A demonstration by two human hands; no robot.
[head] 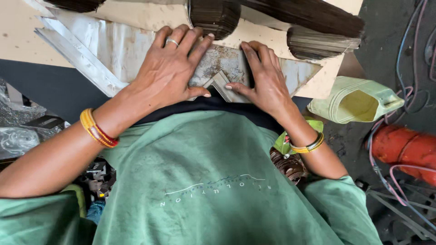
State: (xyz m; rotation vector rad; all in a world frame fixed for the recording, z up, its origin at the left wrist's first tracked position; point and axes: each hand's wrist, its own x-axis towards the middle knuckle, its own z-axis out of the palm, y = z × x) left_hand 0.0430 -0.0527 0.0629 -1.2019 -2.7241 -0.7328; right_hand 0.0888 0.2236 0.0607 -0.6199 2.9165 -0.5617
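I am watching both hands pressing flat on a stack of thin L-shaped metal laminations (222, 84) at the near edge of the board (27, 41), right against the green shirt. The left hand (170, 68) is lying spread over the rusty sheet (227, 61), thumb hooked along the stack's near side; the right hand (268, 77) is mirroring it, fingers flat, thumb touching the corner piece. Neither is gripping; they are close together, squaring the pieces between them. I judge this to be the aligning step, and the next move is calling for steady even pressure so the leaves do not slide. Dark lamination stacks (213, 18) are crowding the far side, just beyond the fingertips; a pale green jug (354, 100) is sitting off the board to the right. Open room is lying leftward along the long metal strips (77, 56).
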